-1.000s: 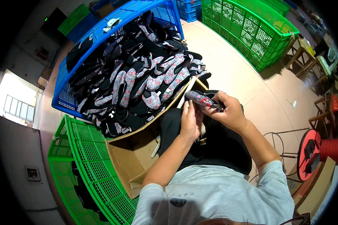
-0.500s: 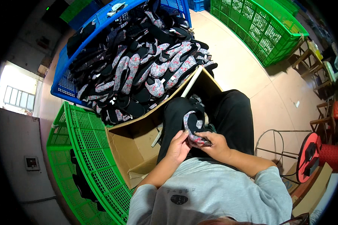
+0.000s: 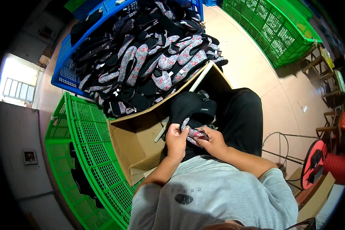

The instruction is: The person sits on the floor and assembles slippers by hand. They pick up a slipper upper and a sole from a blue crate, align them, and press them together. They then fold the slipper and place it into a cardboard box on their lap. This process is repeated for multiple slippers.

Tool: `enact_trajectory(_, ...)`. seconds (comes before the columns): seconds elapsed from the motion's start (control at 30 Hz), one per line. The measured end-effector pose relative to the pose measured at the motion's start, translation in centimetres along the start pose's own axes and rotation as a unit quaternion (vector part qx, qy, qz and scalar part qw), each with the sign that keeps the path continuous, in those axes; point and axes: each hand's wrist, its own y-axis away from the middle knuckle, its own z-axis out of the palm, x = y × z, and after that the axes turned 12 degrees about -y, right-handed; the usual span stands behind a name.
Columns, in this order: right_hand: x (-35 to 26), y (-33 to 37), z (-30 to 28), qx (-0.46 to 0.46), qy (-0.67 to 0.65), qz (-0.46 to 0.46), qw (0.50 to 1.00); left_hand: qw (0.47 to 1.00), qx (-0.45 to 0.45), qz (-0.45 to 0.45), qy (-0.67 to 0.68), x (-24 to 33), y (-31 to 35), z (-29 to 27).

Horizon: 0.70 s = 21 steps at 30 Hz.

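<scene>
Over my lap I hold a floral and black cloth shoe, its pale patterned edge facing up and the black part beyond. My left hand pinches its left edge between thumb and fingers. My right hand grips the near right side, thumb on top. The fingers under the cloth are hidden. Just past my hands a black piece with a small label lies over my knee; I cannot tell whether it is part of the same shoe. A large heap of similar floral and black shoes lies beyond my knees.
The heap spills from a blue crate against an open cardboard box. A green crate stands at my left, another green crate at the far right. A red cord spool on a wire frame and wooden stools are at right.
The shoe has turned in my hands, its curved floral opening no longer facing up as before. A labelled black piece now shows beyond it. My left hand has moved slightly farther from me.
</scene>
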Motion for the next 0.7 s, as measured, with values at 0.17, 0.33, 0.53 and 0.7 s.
enact_trajectory(0.17, -0.2, -1.0, 0.0, 0.011, 0.046, -0.014, 0.999, 0.951, 0.032, 0.151, -0.269, 1.3, 0.6, -0.3)
enact_trajectory(0.33, -0.5, -2.1, 0.1, 0.009, 0.047, -0.029, 0.998, 0.878, 0.020, 0.264, -0.400, 3.5, 2.0, -0.7)
enact_trajectory(0.53, -1.3, -7.8, 0.1, -0.020, 0.044, 0.065, 0.997, 0.978, 0.006, 0.095, -0.186, 1.9, -1.2, -1.1)
enact_trajectory(0.7, -2.2, -13.0, -0.4, -0.011, -0.231, 0.269, 0.935, 0.994, 0.009, -0.037, 0.098, 2.2, -0.7, -0.4)
